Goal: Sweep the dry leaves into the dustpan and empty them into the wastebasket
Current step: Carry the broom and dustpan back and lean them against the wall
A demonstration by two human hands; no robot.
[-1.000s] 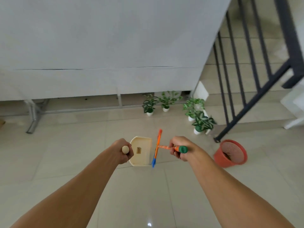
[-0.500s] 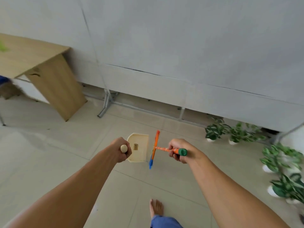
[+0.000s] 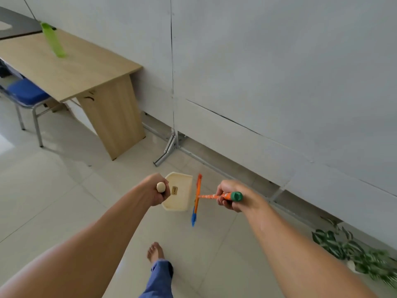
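Observation:
My left hand point(image 3: 158, 192) is closed around the handle of a cream dustpan point(image 3: 179, 195), which hangs above the floor tiles with its tray empty. Just right of it, my right hand point(image 3: 231, 198) grips the orange broom point(image 3: 198, 195) by its green-capped handle; the broom's orange head with blue bristles stands on edge beside the dustpan's open side. No dry leaves and no wastebasket are in view.
A wooden desk point(image 3: 71, 69) with a green bottle point(image 3: 53, 40) stands at the left, a blue chair point(image 3: 26, 95) beneath it. A white partition wall point(image 3: 268, 72) on metal feet runs across. Potted plants point(image 3: 354, 257) sit at the lower right. My bare foot point(image 3: 155, 252) steps forward.
My view has swung left: the red wastebasket and stair railing have left the frame, the desk and chair have come in. Both hands keep the same hold on dustpan and broom.

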